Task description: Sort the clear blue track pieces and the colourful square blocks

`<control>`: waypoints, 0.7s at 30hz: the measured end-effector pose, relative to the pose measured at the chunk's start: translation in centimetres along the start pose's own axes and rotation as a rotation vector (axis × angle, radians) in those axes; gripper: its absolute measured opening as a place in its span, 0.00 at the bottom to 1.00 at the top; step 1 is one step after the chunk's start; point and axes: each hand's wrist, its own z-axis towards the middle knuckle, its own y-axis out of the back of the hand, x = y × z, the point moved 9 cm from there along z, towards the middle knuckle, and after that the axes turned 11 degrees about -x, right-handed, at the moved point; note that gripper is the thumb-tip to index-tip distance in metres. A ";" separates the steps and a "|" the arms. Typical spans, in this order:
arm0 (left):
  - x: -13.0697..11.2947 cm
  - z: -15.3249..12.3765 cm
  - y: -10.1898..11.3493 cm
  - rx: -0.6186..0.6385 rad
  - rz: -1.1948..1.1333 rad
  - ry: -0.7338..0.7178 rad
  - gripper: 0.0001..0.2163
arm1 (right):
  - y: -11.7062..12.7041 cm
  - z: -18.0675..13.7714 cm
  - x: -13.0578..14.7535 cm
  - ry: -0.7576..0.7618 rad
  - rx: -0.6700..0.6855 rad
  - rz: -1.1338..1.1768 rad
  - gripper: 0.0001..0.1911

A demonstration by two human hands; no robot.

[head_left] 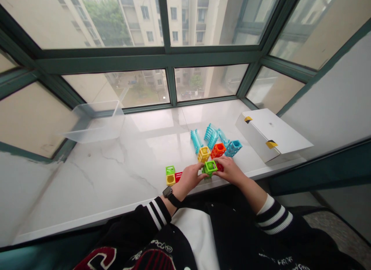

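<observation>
Between my two hands is a green toy block (210, 168), an open-framed cube near the sill's front edge. My left hand (191, 178) grips its left side with thumb and fingers. On the other side, my right hand (230, 170) pinches it from the right. A red piece (220, 167) shows partly behind the right fingers. Just beyond the hands stand a yellow block (204, 154) and an orange block (218, 150). Left of my left hand sit a green block (170, 170), a yellow block (171, 180) and a red piece (178, 176), partly hidden by that hand.
Several translucent blue track pieces (211, 135) lie behind the blocks, with a blue block (233, 147) at their right. A clear plastic bin (95, 138) stands at the left of the marble sill (139, 146). A white box (275, 130) lies at the right, and windows close off the back.
</observation>
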 end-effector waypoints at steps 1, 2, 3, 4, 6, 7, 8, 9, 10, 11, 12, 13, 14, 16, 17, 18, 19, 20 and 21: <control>0.1 0.0 -0.1 -0.002 0.006 -0.001 0.19 | -0.1 0.0 0.0 -0.004 0.006 -0.003 0.24; 0.2 0.0 -0.1 -0.004 0.012 -0.003 0.19 | -0.1 -0.1 0.0 -0.006 0.009 -0.006 0.25; 0.3 0.0 -0.3 -0.006 0.016 -0.006 0.19 | -0.1 -0.1 -0.1 -0.006 0.009 -0.009 0.25; 0.4 0.0 -0.4 -0.008 0.020 -0.009 0.19 | -0.1 -0.1 -0.1 -0.003 0.006 -0.011 0.26; 0.6 0.1 -0.5 -0.014 0.025 -0.012 0.18 | 0.0 -0.1 0.0 0.005 -0.006 -0.016 0.26; 0.7 0.1 -0.6 -0.018 0.026 -0.015 0.18 | 0.0 -0.1 -0.1 0.007 -0.009 -0.017 0.26; 0.8 0.1 -0.6 -0.021 0.024 -0.018 0.18 | 0.0 -0.1 -0.1 0.005 -0.010 -0.019 0.26; 0.9 0.1 -0.7 -0.024 0.022 -0.020 0.18 | 0.0 0.0 -0.1 0.003 -0.007 -0.021 0.26; 0.9 0.1 -0.7 -0.025 0.018 -0.023 0.18 | 0.0 0.0 -0.1 -0.001 -0.003 -0.022 0.26; 1.0 0.1 -0.7 -0.026 0.013 -0.027 0.18 | 0.0 0.0 -0.1 -0.003 0.002 -0.024 0.26; 1.0 0.0 -0.8 -0.026 0.010 -0.029 0.18 | 0.0 0.0 -0.1 -0.003 0.006 -0.026 0.26; 1.0 0.0 -0.8 -0.025 0.008 -0.030 0.18 | -0.1 0.0 -0.1 -0.002 0.008 -0.029 0.27; 0.9 0.0 -0.9 -0.023 0.010 -0.031 0.18 | -0.1 0.0 -0.1 0.001 0.010 -0.031 0.27; 0.7 0.0 -0.9 -0.019 0.025 -0.033 0.18 | 0.0 -0.1 -0.1 0.007 0.007 -0.033 0.26; 0.6 0.0 -0.9 -0.014 0.036 -0.039 0.19 | 0.0 -0.1 -0.1 0.008 0.007 -0.035 0.26; 0.4 -0.1 -0.8 -0.008 0.045 -0.050 0.20 | 0.0 -0.1 -0.1 0.006 0.010 -0.039 0.26; 0.3 -0.2 -0.4 -0.010 0.049 -0.064 0.21 | -0.1 -0.1 -0.1 0.004 0.015 -0.044 0.25; 0.2 -0.3 0.1 -0.020 0.043 -0.078 0.23 | -0.1 -0.1 -0.1 0.001 0.023 -0.049 0.25; 0.2 -0.4 0.9 -0.040 0.028 -0.089 0.23 | -0.1 -0.1 0.0 -0.003 0.032 -0.053 0.25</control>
